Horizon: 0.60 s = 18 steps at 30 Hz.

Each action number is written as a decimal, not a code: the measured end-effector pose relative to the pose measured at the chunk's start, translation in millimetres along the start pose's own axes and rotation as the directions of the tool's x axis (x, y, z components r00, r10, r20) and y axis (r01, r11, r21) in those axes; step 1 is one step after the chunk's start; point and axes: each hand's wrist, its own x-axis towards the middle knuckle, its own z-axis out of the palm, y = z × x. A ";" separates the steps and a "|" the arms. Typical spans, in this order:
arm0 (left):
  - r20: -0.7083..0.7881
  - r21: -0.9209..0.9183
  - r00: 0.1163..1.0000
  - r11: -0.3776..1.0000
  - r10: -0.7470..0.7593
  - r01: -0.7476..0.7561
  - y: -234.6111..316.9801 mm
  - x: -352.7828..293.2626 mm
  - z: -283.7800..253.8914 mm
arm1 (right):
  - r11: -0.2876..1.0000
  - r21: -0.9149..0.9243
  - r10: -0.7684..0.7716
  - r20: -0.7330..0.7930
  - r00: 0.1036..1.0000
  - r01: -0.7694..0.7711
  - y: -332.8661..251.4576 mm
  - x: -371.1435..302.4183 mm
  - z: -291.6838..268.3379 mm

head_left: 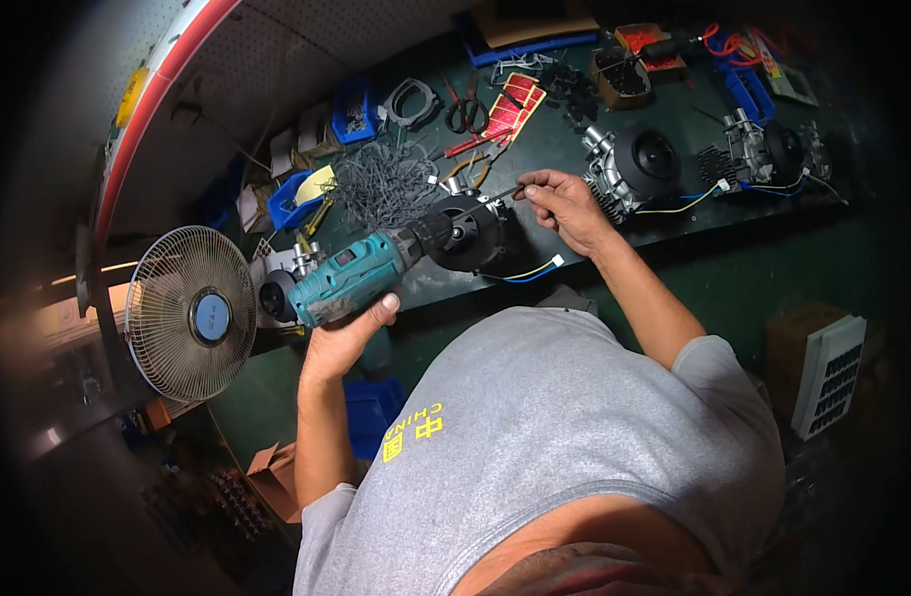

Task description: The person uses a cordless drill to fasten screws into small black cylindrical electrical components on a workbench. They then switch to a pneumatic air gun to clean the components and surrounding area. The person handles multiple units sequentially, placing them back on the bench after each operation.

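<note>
My left hand (348, 340) is wrapped round the handle of a teal cordless drill (348, 278), its dark chuck pointing up and to the right. A thin bit runs from the chuck toward my right hand (573, 213). My right thumb and fingers are pinched together by the bit's far end, on a small dark piece (520, 192) too small to name. Below the bit, at the bench's front edge, lies a motor unit with a round black housing (472, 248). Its blue and yellow wires end in a white connector (558, 260).
A fan (211, 316) stands at the left, beside another motor unit (277, 295). More motor units (649, 164) sit along the bench to the right. Behind are a heap of black cable ties (386, 179), scissors (466, 114), red label sheets (515, 104) and blue bins (356, 111).
</note>
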 end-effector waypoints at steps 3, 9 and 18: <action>0.036 -0.056 0.999 0.998 -0.035 0.037 7.3 4.8 -10.1 | 0.999 -0.045 -0.005 0.039 0.999 0.007 -0.5 3.1 0.4; 0.101 0.012 0.992 0.997 -0.075 0.075 25.0 16.5 -39.9 | 0.996 -0.021 0.089 0.236 0.968 -0.086 -8.9 12.8 -4.2; 0.197 0.563 0.979 0.813 0.041 -0.147 80.4 58.6 -45.7 | 0.871 -0.474 -0.051 0.170 0.984 0.127 2.6 54.2 12.0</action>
